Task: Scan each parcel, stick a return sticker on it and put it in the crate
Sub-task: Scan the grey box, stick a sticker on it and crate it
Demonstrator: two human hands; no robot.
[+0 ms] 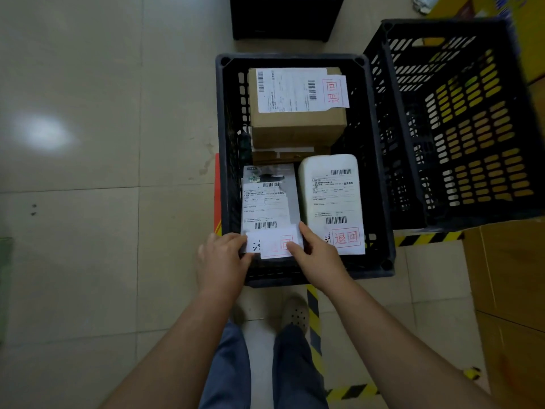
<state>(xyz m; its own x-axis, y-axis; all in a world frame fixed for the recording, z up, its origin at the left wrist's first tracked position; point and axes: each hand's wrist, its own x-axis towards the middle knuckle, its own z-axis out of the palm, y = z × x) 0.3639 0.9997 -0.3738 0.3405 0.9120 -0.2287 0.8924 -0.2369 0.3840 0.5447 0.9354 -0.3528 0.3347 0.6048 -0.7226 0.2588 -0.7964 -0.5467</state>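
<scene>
In crate (380,184), red-stamped white sticker (277,245)

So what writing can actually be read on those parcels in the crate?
"退回" in red: sticker on the white parcel, near right of the crate.
"退回" in red, sideways: sticker on the cardboard box at the back.
"回" in red, partly covered: sticker that the left hand and right hand hold on the grey parcel.
Shipping labels' fine print and barcode numbers: too small to read.

Head-worn view, facing steeply down, close over crate (380,202) and hands, wide-angle edges perhaps distorted
</scene>
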